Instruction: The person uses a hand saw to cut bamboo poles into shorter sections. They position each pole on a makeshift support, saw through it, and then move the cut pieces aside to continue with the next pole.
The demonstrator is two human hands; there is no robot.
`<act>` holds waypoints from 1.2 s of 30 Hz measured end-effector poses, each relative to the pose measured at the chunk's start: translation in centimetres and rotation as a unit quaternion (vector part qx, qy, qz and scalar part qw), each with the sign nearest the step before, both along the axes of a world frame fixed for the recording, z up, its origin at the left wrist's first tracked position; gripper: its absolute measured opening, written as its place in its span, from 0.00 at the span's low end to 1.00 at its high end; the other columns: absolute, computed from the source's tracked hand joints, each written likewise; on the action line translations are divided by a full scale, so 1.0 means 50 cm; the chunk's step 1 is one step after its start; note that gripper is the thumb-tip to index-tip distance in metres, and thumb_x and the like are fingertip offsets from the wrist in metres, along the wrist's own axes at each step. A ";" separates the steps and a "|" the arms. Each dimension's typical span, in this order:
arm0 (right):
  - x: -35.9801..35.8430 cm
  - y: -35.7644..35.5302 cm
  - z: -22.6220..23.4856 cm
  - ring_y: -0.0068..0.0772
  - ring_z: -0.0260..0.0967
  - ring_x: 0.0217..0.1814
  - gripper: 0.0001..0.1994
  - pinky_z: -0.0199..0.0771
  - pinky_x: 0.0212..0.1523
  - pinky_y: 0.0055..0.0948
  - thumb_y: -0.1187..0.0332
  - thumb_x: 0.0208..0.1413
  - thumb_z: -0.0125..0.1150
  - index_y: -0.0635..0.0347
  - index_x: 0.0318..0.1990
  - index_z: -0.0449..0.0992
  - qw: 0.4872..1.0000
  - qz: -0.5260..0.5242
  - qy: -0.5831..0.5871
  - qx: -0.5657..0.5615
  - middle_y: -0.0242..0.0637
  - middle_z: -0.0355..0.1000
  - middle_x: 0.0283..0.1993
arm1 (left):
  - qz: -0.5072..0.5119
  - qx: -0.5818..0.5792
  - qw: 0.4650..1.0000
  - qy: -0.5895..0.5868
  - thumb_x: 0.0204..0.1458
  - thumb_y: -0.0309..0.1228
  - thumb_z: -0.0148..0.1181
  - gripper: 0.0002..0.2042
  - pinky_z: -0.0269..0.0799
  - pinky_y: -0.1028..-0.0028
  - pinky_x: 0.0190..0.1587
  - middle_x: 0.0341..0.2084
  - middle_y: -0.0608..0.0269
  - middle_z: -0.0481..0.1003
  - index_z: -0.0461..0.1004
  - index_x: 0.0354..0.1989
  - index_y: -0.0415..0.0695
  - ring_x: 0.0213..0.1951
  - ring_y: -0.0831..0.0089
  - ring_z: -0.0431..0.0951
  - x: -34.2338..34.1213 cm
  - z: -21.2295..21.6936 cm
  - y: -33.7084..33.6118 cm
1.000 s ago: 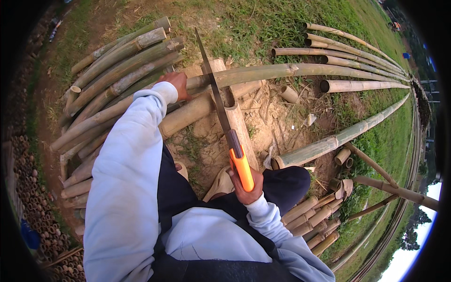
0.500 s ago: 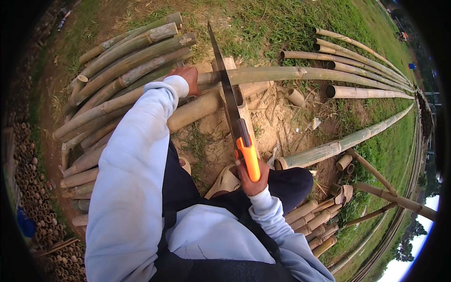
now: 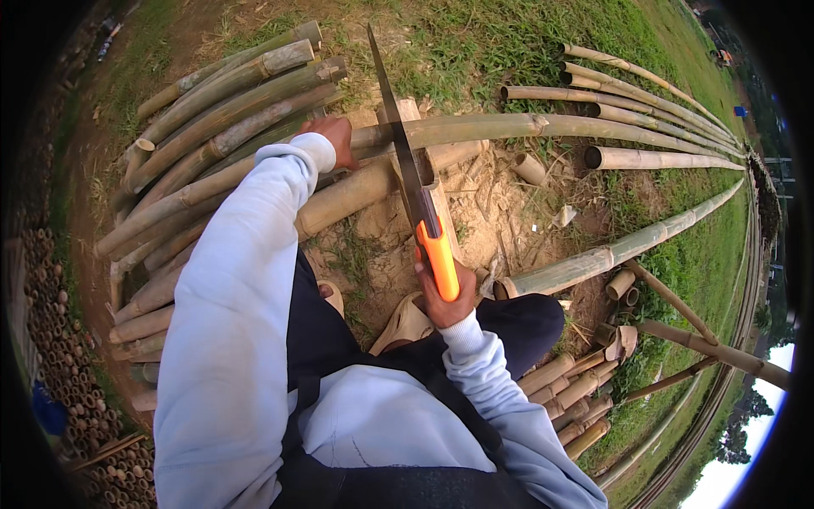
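Right hand (image 3: 443,299) grips saw (image 3: 407,174); left hand (image 3: 332,136) pins bamboo pole (image 3: 509,129); cut sections (image 3: 527,168) beside; saw drawn back since

Lighting: soft, even overcast daylight, bright overall, with only faint shadows under the long green-tan bamboo poles (image 3: 526,127) at upper centre. Optics: strong fisheye bending toward the rim, a black vignette ringing the frame, a washed-out sky patch at lower right. Focus: sharp at centre, softer toward the edges.

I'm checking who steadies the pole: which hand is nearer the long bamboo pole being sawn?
Left. The left hand presses on the bamboo pole beside the saw blade; the right hand grips the orange handle, well back from it.
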State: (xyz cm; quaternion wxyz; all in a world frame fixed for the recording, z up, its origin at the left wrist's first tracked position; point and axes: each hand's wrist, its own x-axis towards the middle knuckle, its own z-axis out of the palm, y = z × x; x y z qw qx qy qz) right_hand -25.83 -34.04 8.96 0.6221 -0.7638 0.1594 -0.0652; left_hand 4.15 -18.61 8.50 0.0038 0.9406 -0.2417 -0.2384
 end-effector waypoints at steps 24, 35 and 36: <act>-0.060 -0.034 -0.013 0.26 0.63 0.18 0.06 0.65 0.24 0.28 0.74 0.57 0.65 0.68 0.32 0.76 0.999 0.018 0.001 -0.032 0.37 0.68 0.19 | 0.000 0.008 1.000 0.023 0.37 0.46 0.77 0.29 0.74 0.54 0.55 0.43 0.41 0.81 0.79 0.44 0.36 0.50 0.46 0.80 -0.001 0.002 -0.016; -0.225 -0.001 0.071 0.25 0.63 0.18 0.05 0.65 0.24 0.29 0.76 0.57 0.65 0.67 0.32 0.76 0.999 -0.003 0.035 -0.033 0.34 0.66 0.18 | -0.001 -0.002 1.000 0.019 0.38 0.43 0.76 0.27 0.74 0.53 0.56 0.42 0.42 0.81 0.79 0.43 0.36 0.49 0.47 0.81 -0.006 -0.009 0.005; -0.244 -0.006 0.086 0.24 0.63 0.19 0.04 0.65 0.24 0.28 0.76 0.57 0.65 0.67 0.32 0.76 0.998 -0.006 0.038 -0.051 0.33 0.66 0.18 | 0.000 0.003 1.000 0.022 0.38 0.43 0.76 0.27 0.74 0.53 0.56 0.42 0.42 0.81 0.79 0.43 0.36 0.48 0.47 0.81 -0.004 -0.004 0.001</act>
